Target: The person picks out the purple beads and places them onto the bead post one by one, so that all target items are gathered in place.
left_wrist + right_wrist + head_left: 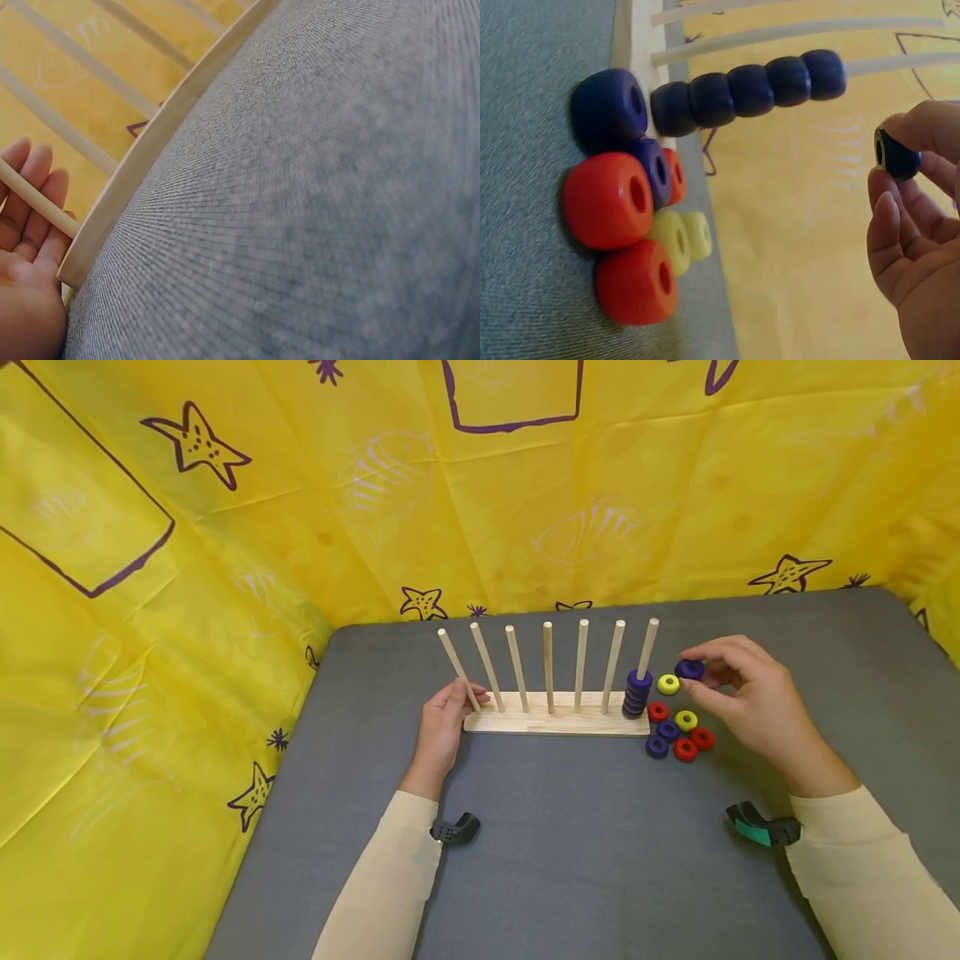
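A wooden peg rack (555, 722) with a row of upright pegs lies on the table. Several blue beads (636, 693) are stacked on its rightmost peg. At the left end, my left hand (442, 727) holds the rack, its fingers (37, 180) behind the leftmost peg (37, 201) in the left wrist view. To the right of the stack, my right hand (750, 693) pinches a blue bead (900, 156) between thumb and fingertips, above the table and apart from the pegs. The bead's hole shows in the right wrist view.
Loose beads lie by the rack's right end: red beads (685, 749), blue beads (657, 746) and yellow beads (686, 720). The table (540, 860) has a grey cover. A yellow patterned cloth (487, 527) hangs behind and at the sides.
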Tool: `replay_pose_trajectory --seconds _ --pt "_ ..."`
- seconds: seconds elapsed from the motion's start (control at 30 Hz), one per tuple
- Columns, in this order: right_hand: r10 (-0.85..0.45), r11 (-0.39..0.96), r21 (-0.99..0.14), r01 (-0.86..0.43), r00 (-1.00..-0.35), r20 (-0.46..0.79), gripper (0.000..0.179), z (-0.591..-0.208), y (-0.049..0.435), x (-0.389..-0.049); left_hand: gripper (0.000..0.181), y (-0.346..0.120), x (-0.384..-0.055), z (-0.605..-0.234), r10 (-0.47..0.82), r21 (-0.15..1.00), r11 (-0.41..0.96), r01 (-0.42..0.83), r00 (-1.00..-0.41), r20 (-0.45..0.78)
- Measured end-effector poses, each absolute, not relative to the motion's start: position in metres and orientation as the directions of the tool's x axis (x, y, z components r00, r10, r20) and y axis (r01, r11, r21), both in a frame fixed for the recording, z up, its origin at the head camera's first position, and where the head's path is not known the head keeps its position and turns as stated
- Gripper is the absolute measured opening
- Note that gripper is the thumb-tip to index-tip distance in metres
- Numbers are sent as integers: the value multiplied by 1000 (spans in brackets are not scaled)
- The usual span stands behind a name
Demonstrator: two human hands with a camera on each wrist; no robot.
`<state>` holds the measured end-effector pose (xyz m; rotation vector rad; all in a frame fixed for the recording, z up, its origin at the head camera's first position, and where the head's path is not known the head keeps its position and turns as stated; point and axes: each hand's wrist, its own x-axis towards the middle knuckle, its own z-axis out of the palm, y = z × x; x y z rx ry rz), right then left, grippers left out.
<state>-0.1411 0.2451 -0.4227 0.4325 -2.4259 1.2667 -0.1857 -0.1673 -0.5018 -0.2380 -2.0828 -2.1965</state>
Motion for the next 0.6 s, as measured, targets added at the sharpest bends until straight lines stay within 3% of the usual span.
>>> replay_pose_trajectory --seconds 0.3,0.6 --pt "-87 547 -691 -473 -853 515 49 -411 241 -137 50 -166 -185 -500 27 982 -52 180 -983 182" --pt "-113 489 -670 -559 -802 587 43 -387 232 -136 51 -167 -186 -503 41 979 -68 191 -980 194"
